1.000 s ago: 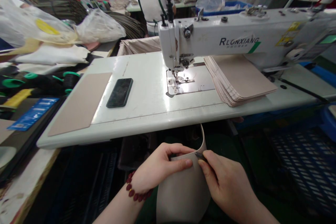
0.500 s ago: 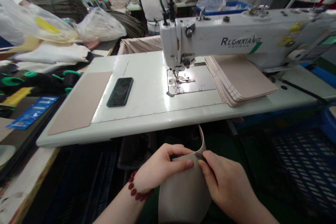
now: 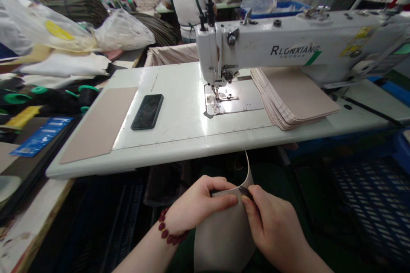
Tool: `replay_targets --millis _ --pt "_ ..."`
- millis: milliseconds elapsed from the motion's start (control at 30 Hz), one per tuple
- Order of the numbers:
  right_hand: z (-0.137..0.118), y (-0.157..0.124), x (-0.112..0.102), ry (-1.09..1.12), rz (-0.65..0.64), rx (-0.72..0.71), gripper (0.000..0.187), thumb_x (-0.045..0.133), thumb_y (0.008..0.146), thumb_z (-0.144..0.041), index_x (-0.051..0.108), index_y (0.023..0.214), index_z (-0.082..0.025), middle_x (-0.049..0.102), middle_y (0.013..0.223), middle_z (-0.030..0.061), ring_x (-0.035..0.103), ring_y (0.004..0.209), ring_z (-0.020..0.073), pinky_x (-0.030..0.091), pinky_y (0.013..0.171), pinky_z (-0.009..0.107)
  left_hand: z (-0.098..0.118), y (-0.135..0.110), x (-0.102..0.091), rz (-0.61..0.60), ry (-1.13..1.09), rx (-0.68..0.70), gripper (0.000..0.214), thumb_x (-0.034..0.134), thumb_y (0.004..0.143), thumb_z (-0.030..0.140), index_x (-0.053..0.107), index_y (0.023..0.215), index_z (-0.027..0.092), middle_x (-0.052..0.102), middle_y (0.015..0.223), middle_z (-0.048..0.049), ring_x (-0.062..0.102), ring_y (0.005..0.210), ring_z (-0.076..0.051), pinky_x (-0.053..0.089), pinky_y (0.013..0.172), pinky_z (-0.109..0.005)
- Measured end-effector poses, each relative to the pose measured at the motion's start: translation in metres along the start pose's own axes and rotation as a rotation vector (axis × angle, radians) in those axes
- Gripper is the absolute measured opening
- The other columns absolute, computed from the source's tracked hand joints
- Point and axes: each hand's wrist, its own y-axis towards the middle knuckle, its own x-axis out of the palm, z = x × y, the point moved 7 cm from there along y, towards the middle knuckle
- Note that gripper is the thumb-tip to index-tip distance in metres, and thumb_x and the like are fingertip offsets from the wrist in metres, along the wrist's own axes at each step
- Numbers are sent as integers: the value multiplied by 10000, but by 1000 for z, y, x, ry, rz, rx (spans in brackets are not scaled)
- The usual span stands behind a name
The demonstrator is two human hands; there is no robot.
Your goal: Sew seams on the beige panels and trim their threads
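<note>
Below the table's front edge, my left hand (image 3: pixel 205 198) pinches the upper edge of a beige leather-like panel (image 3: pixel 222 239) between thumb and fingers. The panel curves over, and its far edge bends up toward the table. My right hand (image 3: pixel 273 222) is closed on a small dark pointed tool (image 3: pixel 246 192), mostly hidden in the fingers. The tool's tip touches the panel's edge, right beside my left fingertips. A dark red bead bracelet (image 3: pixel 168 234) circles my left wrist.
A white sewing machine (image 3: pixel 256 45) stands on the pale table (image 3: pixel 179 136). A stack of beige panels (image 3: pixel 297 94) lies right of the needle. Left are a black phone (image 3: pixel 147 111) and a flat beige panel (image 3: pixel 101 123). A person (image 3: pixel 187 0) stands behind; a blue crate (image 3: pixel 371 196) is lower right.
Both hands stay at the panel's edge with nearly the same grip. The tool has tilted slightly in my right hand, and the panel's raised edge has straightened a little.
</note>
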Motion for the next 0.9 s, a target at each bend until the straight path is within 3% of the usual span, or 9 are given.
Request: replay_targets --millis 100,200,367,467,567,667,900 --pt "-1 1 -1 -50 -17 -21 199 392 971 -254 524 830 -207 567 675 -5 552 582 159 285 554 294 1 0 0 -1 14 6 204 633 868 318 748 971 184 658 881 -16 575 829 -167 432 711 -235" --pt "6 5 -4 40 -60 4 206 383 976 -258 507 817 -214 563 673 -13 549 587 147 299 556 285 1 0 0 -20 15 8 216 639 867 332 748 987 190 663 892 -16 580 830 -166 436 713 -234" --pt "33 20 -10 336 -156 203 177 468 957 -364 494 1080 -239 597 756 -38 564 628 126 370 571 246 3 1 -3 -66 27 20 255 644 866 339 731 1053 191 674 934 -24 590 839 -169 448 731 -244" --pt "36 29 -5 383 -271 219 183 523 929 -400 530 1034 -251 594 773 -41 561 676 130 388 603 243 7 1 -8 -73 137 43 237 617 884 328 724 1060 212 677 947 -19 595 847 -173 451 742 -256" --pt "33 32 -1 390 -313 226 195 489 947 -397 532 849 -234 525 673 -54 511 612 118 348 556 244 20 1 -14 31 394 149 203 626 872 271 714 1055 256 674 966 -1 579 936 -190 410 883 -310" --pt "30 30 1 407 -308 252 226 473 953 -395 509 806 -228 513 666 -54 503 605 115 337 545 244 28 0 -13 147 555 227 183 659 844 260 702 1022 251 666 943 4 552 989 -203 340 978 -348" --pt "36 14 -10 310 -164 294 232 498 935 -431 479 1077 -249 611 796 -34 589 681 144 387 594 251 10 2 -4 115 242 90 156 584 896 290 674 966 183 673 939 -14 598 866 -173 447 758 -253"
